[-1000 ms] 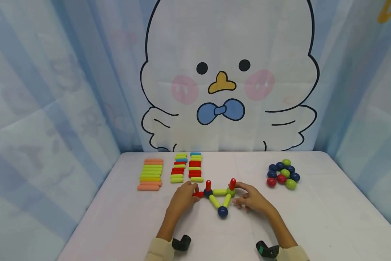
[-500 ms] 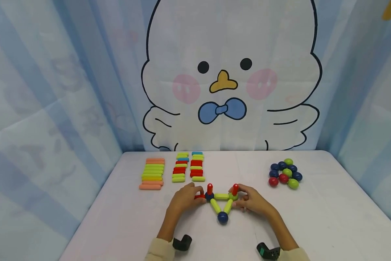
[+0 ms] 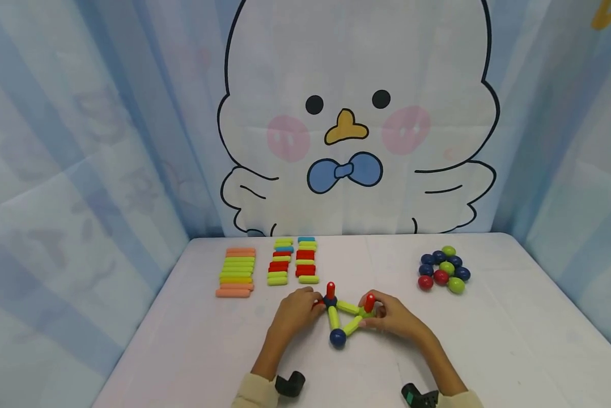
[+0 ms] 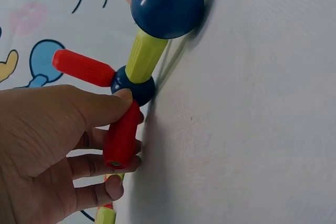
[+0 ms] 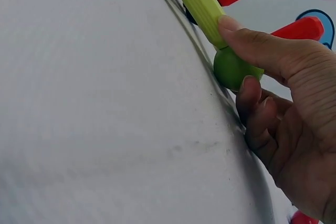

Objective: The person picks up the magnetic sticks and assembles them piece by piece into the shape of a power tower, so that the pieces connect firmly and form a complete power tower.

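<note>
Three yellow-green rods point(image 3: 334, 319), a green ball point(image 5: 233, 71) and two navy balls point(image 3: 338, 338) made up a triangular frame point(image 3: 347, 307) between the two grips. The left hand point(image 3: 296, 311) pinched a red side rod point(image 4: 121, 139) where it met the farther navy ball. Opposite, the right hand point(image 3: 394, 318) grasped the green corner, its thumb pressed along the adjoining yellow-green rod. Two red upright rods point(image 3: 331, 290) rose beside the fingers, one at each gripped corner; the nearer navy ball sat between the grips, closer to the person. Whether the frame touched the tabletop point(image 3: 469, 351) I could not tell. Loose short rods point(image 3: 278, 266) lay beyond the left hand, loose balls point(image 3: 440, 277) beyond the right.

The step in hand looked like steadying or adjusting joined corners — the next move seemed to call for even, gentle pressure from both grips, lest a joint part.
</note>
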Tool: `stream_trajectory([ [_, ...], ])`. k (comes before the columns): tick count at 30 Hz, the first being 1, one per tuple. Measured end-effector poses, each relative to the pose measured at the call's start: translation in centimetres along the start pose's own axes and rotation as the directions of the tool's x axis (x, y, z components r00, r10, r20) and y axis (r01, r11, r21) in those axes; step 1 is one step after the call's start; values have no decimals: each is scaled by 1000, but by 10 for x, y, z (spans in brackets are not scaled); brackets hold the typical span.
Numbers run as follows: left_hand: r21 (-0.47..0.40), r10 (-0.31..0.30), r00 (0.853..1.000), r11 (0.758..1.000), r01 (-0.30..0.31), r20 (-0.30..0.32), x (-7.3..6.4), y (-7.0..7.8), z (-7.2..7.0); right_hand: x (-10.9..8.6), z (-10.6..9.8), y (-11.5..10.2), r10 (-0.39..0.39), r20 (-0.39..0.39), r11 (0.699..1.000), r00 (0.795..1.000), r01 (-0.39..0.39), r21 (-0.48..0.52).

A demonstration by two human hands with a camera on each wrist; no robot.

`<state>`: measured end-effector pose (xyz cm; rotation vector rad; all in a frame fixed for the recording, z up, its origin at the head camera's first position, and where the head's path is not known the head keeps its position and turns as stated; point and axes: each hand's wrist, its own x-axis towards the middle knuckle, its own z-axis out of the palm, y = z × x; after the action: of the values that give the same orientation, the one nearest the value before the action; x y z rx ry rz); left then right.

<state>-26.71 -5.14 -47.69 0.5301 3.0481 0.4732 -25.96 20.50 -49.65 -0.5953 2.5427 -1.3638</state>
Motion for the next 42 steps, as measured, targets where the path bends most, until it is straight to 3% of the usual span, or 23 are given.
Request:
stream_trajectory([
  [5,-32,-8,1000,999,7,-27,2,-2,2,-1,2,-3,37,-22,998,999,-38,-57],
  [9,-166,-48,999,985,44,-19,0,-8,-2,-1,3,-5,35,-28,997,999,-37,-63],
  [13,-386,-51,998,922,38,-23,-4,-12,-13,-1,4,-6,32,-43,996,999,-35,-82],
  [17,-531,22,995,844,-69,-96,-5,-10,-23,-1,6,-6,62,-86,991,994,-71,-112],
  [20,-564,71,988,815,-135,-134,-5,-5,-25,0,6,-6,77,-107,989,991,-90,-121],
  [25,-572,143,985,802,-172,-95,-6,-2,-22,0,7,-6,62,-100,990,993,-74,-116],
  [31,-578,240,969,783,-229,-59,-7,-6,-20,-1,8,-7,43,-99,992,994,-54,-114],
  [39,-610,281,958,752,-251,-48,-6,-9,-17,0,8,-7,52,-109,988,993,-67,-137],
  [42,-611,275,961,755,-236,-32,-6,-11,-16,1,8,-8,61,-109,988,992,-76,-137],
])
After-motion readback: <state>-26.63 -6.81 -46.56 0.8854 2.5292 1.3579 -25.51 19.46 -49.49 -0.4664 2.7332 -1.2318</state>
